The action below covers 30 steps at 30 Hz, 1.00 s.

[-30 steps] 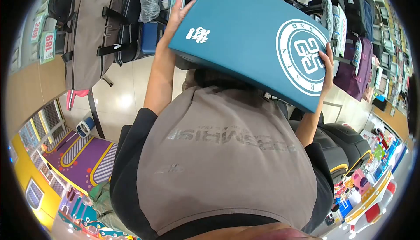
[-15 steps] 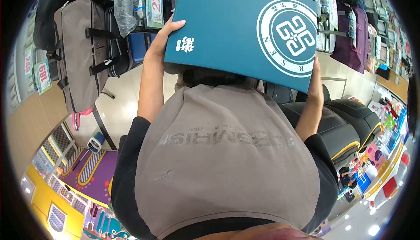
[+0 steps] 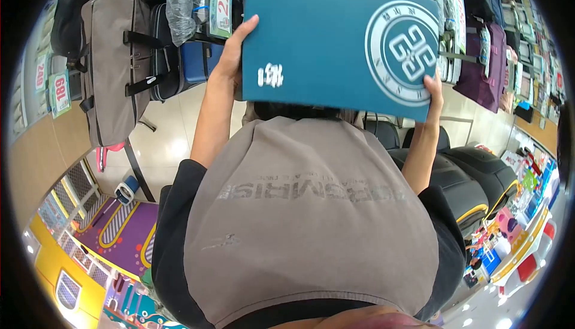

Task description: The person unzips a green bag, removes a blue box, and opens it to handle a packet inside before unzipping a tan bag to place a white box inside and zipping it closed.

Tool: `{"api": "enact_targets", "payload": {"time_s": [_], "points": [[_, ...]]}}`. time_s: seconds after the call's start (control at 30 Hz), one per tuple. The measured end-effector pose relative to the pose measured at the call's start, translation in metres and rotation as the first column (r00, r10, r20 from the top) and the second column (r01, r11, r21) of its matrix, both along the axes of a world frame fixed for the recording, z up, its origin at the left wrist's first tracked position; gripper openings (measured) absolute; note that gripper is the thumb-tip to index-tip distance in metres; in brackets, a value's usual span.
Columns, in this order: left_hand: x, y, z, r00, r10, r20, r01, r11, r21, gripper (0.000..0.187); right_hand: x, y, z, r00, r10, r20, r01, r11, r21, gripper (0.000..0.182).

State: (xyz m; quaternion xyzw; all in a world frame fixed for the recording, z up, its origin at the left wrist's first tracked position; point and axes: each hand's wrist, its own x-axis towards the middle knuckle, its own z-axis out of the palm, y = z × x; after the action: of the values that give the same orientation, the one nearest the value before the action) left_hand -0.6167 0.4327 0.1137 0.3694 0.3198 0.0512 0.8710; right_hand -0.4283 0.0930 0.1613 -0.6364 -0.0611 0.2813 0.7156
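Observation:
A large teal box [image 3: 311,41] with a white round emblem and small white characters is held up in front of my chest. At its left edge my left hand [image 3: 238,44] grips it, thumb laid on the face. On the right side my right hand [image 3: 434,95] holds the lower corner, a fingertip resting over the emblem's edge. The undersides of both hands' grips are hidden by the box.
A grey-brown bag [image 3: 114,65] hangs at left, beside a blue case [image 3: 196,59]. Price signs [image 3: 221,2] and wrapped goods stand behind the box. Black and yellow cases [image 3: 455,188] are at right, a purple bag [image 3: 484,68] beyond.
The box has shifted slightly right and levelled a little, its lower right corner higher. My right hand now has a fingertip on its front face. My left hand has moved up and right with it.

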Motion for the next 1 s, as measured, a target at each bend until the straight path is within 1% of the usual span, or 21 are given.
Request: {"api": "enact_targets", "payload": {"time_s": [0.1,0.13,0.2,0.23,0.27,0.3,0.33,0.37,0.4,0.43,0.5,0.57,0.6,0.67,0.77,0.8,0.87,0.9,0.93,0.97,1.0], "points": [[-0.01,0.01,0.0,0.999,-0.007,0.034,0.006,0.999,0.045,0.065,-0.004,-0.01,-0.002,0.988,0.136,0.072,-0.144,0.982,0.118,0.072],[-0.01,0.009,0.006,0.999,0.009,0.038,-0.013,0.995,0.103,0.065,-0.011,-0.009,-0.001,1.0,0.027,-0.001,-0.027,0.994,0.109,0.072],[-0.002,0.005,0.024,0.997,0.041,0.06,-0.053,0.973,0.224,0.065,-0.001,-0.04,-0.025,0.963,-0.041,-0.266,0.05,0.998,0.029,0.07],[0.005,0.003,0.038,0.968,0.05,0.246,-0.08,0.99,0.113,0.065,0.007,-0.053,-0.039,0.953,-0.082,-0.293,0.098,0.994,0.04,0.072],[0.013,0.002,0.054,0.903,0.083,0.422,-0.09,0.996,-0.003,0.064,0.016,-0.059,-0.049,0.963,-0.053,-0.263,0.098,0.982,0.162,0.07],[0.014,0.001,0.063,0.808,0.134,0.574,-0.08,0.99,-0.118,0.064,0.011,-0.048,-0.045,0.934,-0.066,-0.35,0.175,0.941,0.29,0.07],[0.014,0.006,0.061,0.756,0.094,0.648,-0.017,0.992,-0.123,0.075,0.007,-0.037,-0.042,0.898,-0.065,-0.436,0.26,0.877,0.405,0.071],[0.02,0.002,0.082,0.856,0.121,0.502,-0.146,0.989,0.011,0.058,0.02,-0.035,-0.064,0.948,0.199,-0.248,0.044,0.69,0.723,0.071],[0.021,0.006,0.069,0.885,-0.023,0.465,-0.166,0.918,0.362,0.064,0.027,-0.045,-0.076,0.923,0.25,-0.292,0.046,0.682,0.73,0.071],[0.021,0.01,0.056,0.919,-0.105,0.379,-0.189,0.727,0.66,0.072,0.035,-0.056,-0.085,0.893,0.305,-0.332,0.044,0.674,0.737,0.07],[0.008,0.016,0.036,0.974,-0.227,0.005,0.053,0.249,0.967,0.073,0.032,-0.046,-0.069,0.817,0.408,-0.408,0.049,0.656,0.753,0.07],[-0.003,0.012,0.009,0.906,-0.226,-0.358,0.305,-0.238,0.922,0.075,0.028,-0.039,-0.06,0.795,0.429,-0.428,0.065,0.642,0.764,0.071],[-0.008,0.005,-0.005,0.851,-0.235,-0.47,0.37,-0.366,0.854,0.08,0.026,-0.038,-0.058,0.81,0.403,-0.427,0.082,0.642,0.762,0.071],[-0.015,-0.007,-0.031,0.805,-0.189,-0.563,0.43,-0.467,0.772,0.079,0.023,-0.037,-0.053,0.873,0.287,-0.395,0.123,0.655,0.746,0.071],[0.0,0.006,-0.048,0.781,-0.245,-0.575,0.375,-0.553,0.744,0.074,0.017,-0.038,-0.044,0.961,-0.091,-0.261,0.245,0.72,0.65,0.072],[0.009,0.016,-0.061,0.841,-0.333,-0.427,0.27,-0.425,0.864,0.053,0.015,-0.039,-0.039,0.949,-0.25,-0.19,0.314,0.753,0.578,0.072],[0.026,0.024,-0.044,0.869,-0.306,-0.389,0.312,-0.271,0.911,0.031,0.019,-0.043,-0.03,0.898,-0.437,-0.055,0.409,0.781,0.472,0.072],[0.037,0.029,-0.039,0.909,-0.283,-0.305,0.225,-0.282,0.933,0.024,0.018,-0.044,-0.027,0.885,-0.465,-0.018,0.421,0.786,0.453,0.072],[0.043,0.032,-0.006,0.85,-0.29,-0.44,0.343,-0.33,0.88,0.024,0.021,-0.05,-0.025,0.94,-0.336,-0.063,0.314,0.775,0.548,0.075],[0.059,0.047,-0.066,0.912,-0.195,-0.362,0.28,-0.351,0.893,0.026,0.024,-0.056,-0.024,0.976,-0.195,-0.1,0.214,0.749,0.627,0.077],[0.07,0.047,-0.06,0.956,-0.097,-0.275,0.222,-0.373,0.901,0.029,0.028,-0.059,-0.023,0.994,-0.001,-0.105,0.079,0.665,0.743,0.08]]}}
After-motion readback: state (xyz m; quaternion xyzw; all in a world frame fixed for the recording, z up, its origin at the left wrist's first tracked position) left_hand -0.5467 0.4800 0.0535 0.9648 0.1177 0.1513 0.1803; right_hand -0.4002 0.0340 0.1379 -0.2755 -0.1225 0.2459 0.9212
